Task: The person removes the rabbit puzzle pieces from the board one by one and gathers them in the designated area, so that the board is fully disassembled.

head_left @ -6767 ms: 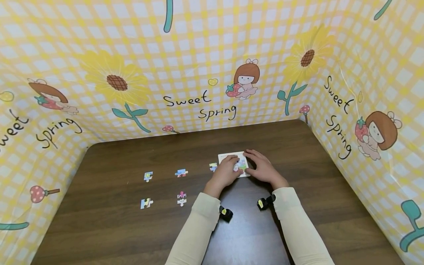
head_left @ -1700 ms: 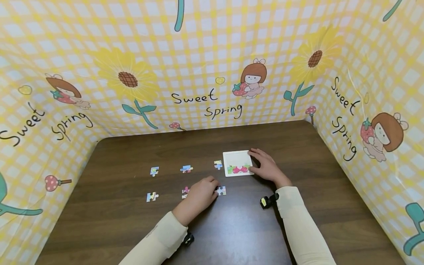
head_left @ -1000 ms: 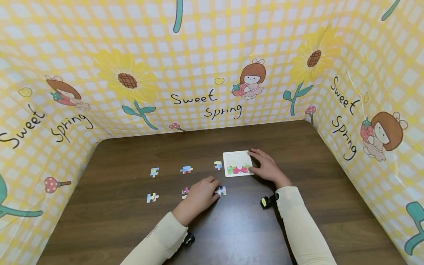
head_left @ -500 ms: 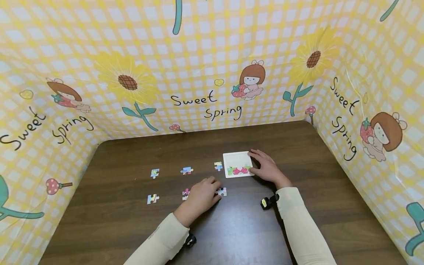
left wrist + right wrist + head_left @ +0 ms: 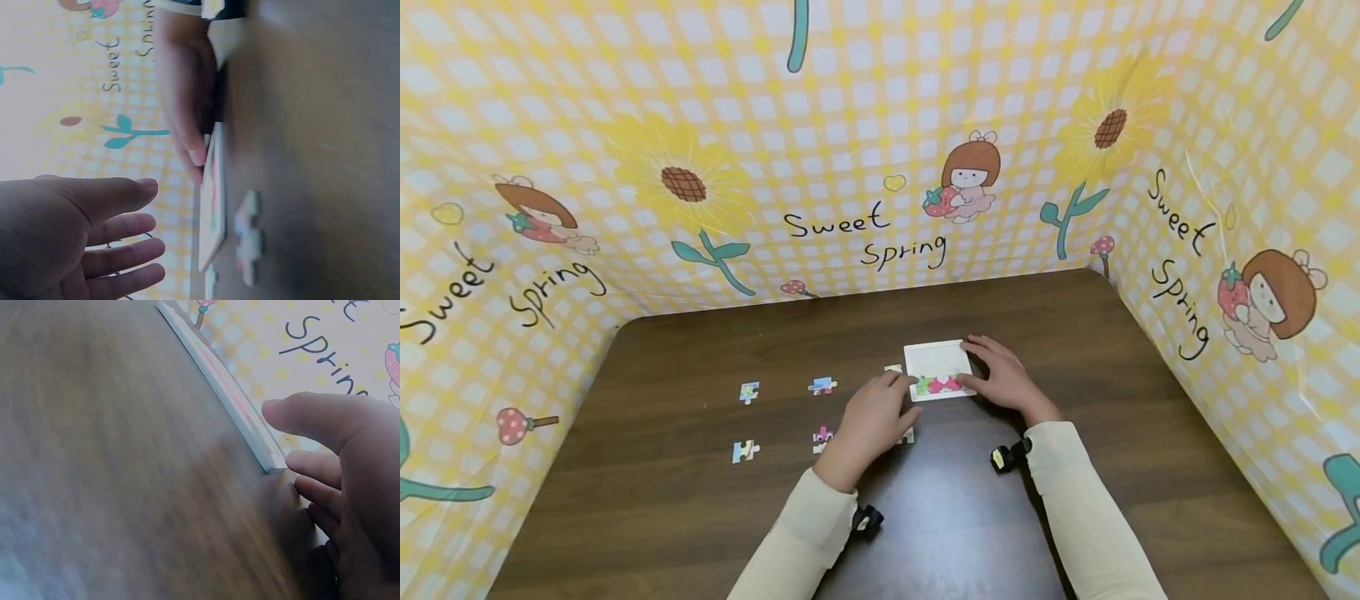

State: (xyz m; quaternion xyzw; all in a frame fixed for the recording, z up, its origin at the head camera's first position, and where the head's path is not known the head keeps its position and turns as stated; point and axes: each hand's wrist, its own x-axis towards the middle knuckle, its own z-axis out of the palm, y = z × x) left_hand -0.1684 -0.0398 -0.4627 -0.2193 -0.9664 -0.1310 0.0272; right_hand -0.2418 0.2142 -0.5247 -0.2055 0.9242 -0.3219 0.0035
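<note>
A small white puzzle tray (image 5: 936, 358) lies on the dark wood table, with a strip of pink and green picture along its near side. My right hand (image 5: 1006, 379) rests at its right edge, thumb and index finger touching the frame. Over the tray's near left corner hovers my left hand (image 5: 872, 421); the left wrist view shows its fingers (image 5: 125, 247) extended, holding nothing. Beneath that hand, a jigsaw piece (image 5: 907, 437) is partly hidden. Another piece (image 5: 892, 367) shows just beyond it, beside the tray.
Further left lie more jigsaw pieces: a blue one (image 5: 822, 385), a pink and white one (image 5: 822, 437), and two at the far left, one upper (image 5: 749, 392) and one lower (image 5: 746, 452). Yellow checked cloth (image 5: 842, 125) walls in the table's back and sides.
Since 6.8 seconds ago, a piece has come to lie on the table below the tray. In the last half second, my left hand moved from it up to the tray's corner. The right hand stayed.
</note>
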